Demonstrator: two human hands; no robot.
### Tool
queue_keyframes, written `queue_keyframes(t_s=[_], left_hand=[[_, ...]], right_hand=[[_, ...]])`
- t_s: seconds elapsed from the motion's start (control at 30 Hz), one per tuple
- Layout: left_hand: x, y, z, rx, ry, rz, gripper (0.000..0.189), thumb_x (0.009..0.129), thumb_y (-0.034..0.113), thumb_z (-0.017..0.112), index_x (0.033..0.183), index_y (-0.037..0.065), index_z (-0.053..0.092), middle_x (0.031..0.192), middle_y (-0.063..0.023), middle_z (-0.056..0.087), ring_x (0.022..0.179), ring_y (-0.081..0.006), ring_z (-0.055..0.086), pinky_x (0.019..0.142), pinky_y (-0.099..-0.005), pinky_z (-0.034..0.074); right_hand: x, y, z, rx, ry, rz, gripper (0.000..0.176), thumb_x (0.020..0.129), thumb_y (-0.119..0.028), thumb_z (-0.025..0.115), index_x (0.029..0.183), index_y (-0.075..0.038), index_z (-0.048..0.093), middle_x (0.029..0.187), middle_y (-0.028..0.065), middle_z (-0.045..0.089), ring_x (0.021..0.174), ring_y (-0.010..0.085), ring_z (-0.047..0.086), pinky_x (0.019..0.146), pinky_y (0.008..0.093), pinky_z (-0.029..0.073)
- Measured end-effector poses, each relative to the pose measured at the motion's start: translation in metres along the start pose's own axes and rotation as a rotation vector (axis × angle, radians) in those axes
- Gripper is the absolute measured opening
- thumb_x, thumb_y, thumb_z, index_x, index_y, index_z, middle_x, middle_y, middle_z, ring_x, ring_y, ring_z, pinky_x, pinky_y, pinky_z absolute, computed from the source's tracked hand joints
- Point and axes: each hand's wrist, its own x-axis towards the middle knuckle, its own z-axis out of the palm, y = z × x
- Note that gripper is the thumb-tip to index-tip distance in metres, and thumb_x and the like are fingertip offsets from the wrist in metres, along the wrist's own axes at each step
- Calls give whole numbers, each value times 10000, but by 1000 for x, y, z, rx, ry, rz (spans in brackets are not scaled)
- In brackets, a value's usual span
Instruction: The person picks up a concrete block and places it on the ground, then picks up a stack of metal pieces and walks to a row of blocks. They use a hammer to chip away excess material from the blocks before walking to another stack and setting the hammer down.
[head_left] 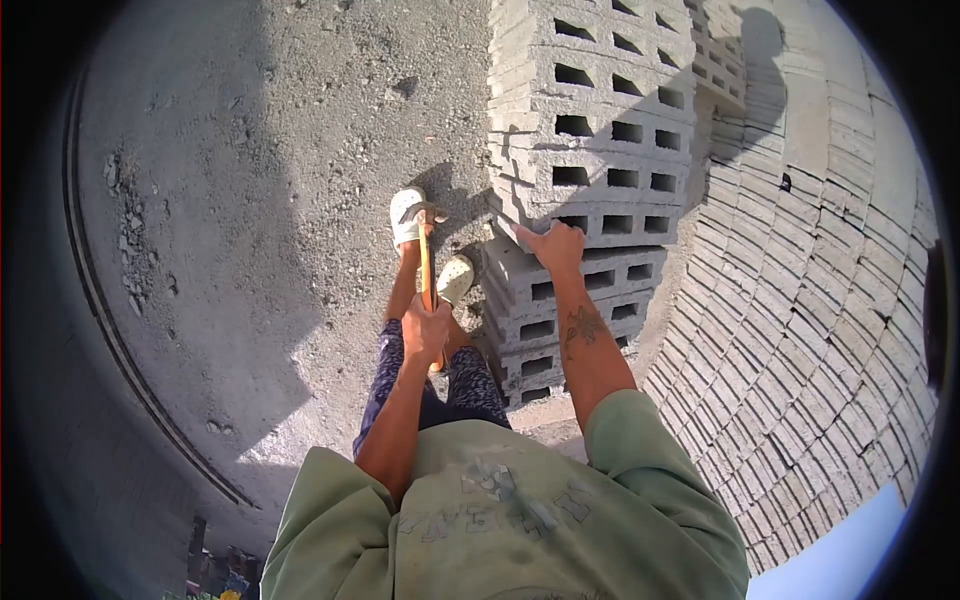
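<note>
My left hand (426, 330) is closed around the orange handle of a hammer (427, 260). The hammer's head is at the far end, over my left shoe. My right hand (556, 246) grips the edge of a grey hollow concrete block (640, 232) in a tall stack, its thumb side reaching along the block's left end. Some of its fingertips are hidden at the block's dark opening. Below that block, the lower blocks (565, 310) sit slightly offset from the upper ones.
Pale clogs (456, 278) are on my feet, on gravelly ground (340, 130) with loose stones. A large wall of stacked blocks (800, 330) fills the right side. More hollow blocks (722, 45) stand at the upper right. A dark curved line (95, 280) runs along the left.
</note>
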Motion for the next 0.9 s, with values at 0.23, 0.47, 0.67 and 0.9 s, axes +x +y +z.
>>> queue_keyframes(t_s=[0.23, 0.47, 0.67, 0.9], left_hand=[[38, 54, -13, 415, -39, 569, 270, 787, 211, 619, 975, 33, 542, 693, -144, 595, 629, -249, 606, 606, -355, 471], [-45, 238, 55, 388, -427, 1238, 141, 807, 72, 619, 908, 33, 527, 650, -97, 578, 501, -137, 564, 489, -275, 450], [-142, 266, 149, -384, -1189, 1583, 210, 803, -90, 533, 969, 20, 466, 677, -80, 517, 416, -101, 452, 403, -236, 396], [80, 178, 74, 1362, -132, 1116, 160, 741, 101, 541, 869, 7, 558, 748, -228, 605, 695, -395, 598, 608, -420, 462]], right_hand=[[2, -12, 13, -15, -66, 252, 328, 644, -357, 636, 671, -30, 648, 654, 141, 641, 666, 266, 630, 990, 339, 282], [-13, -5, 7, 59, -15, 175, 232, 635, -291, 623, 700, -70, 649, 693, 94, 650, 659, 207, 611, 850, 323, 327], [-17, 0, 20, 126, 143, 109, 108, 654, -195, 585, 658, -109, 650, 595, 65, 616, 601, 195, 592, 822, 322, 325], [-21, 22, 14, 174, 167, 125, 78, 664, -180, 611, 627, -122, 648, 615, 60, 628, 632, 193, 609, 837, 308, 323]])
